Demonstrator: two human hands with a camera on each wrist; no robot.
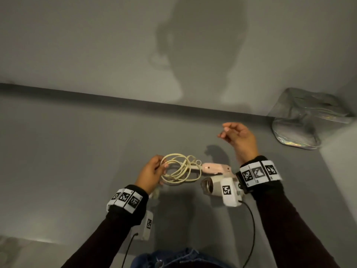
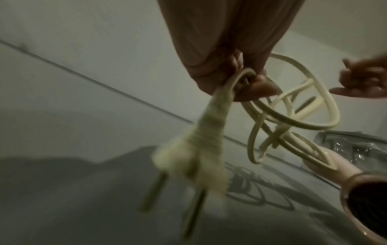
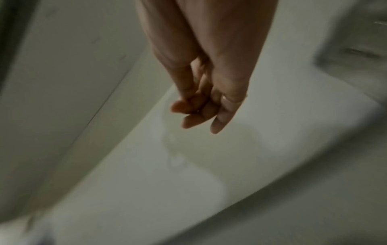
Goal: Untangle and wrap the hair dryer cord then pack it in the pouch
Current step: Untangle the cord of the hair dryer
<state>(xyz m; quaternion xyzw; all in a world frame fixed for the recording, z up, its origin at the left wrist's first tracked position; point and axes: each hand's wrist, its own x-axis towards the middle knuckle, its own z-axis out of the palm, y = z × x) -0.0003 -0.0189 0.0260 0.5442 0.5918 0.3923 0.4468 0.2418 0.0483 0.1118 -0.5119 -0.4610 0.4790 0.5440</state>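
Note:
My left hand (image 1: 154, 169) grips several coiled loops of the cream cord (image 1: 178, 170) just above the grey table. The plug (image 2: 188, 159) dangles below that hand (image 2: 236, 82), its two pins pointing down. The cord (image 2: 314, 116) runs to the pink hair dryer (image 1: 210, 168), which lies on the table partly behind the right wrist camera; its round nozzle (image 2: 368, 203) faces the left wrist view. My right hand (image 1: 234, 135) is raised above and beyond the dryer, fingers loosely curled, holding nothing (image 3: 201, 109). The clear shiny pouch (image 1: 307, 118) sits at the far right.
A pale wall (image 1: 116, 45) rises behind the grey table (image 1: 77, 151). A light ledge (image 1: 343, 151) borders the table on the right, just past the pouch. Black camera cables (image 1: 251, 229) trail from both wrists toward my lap.

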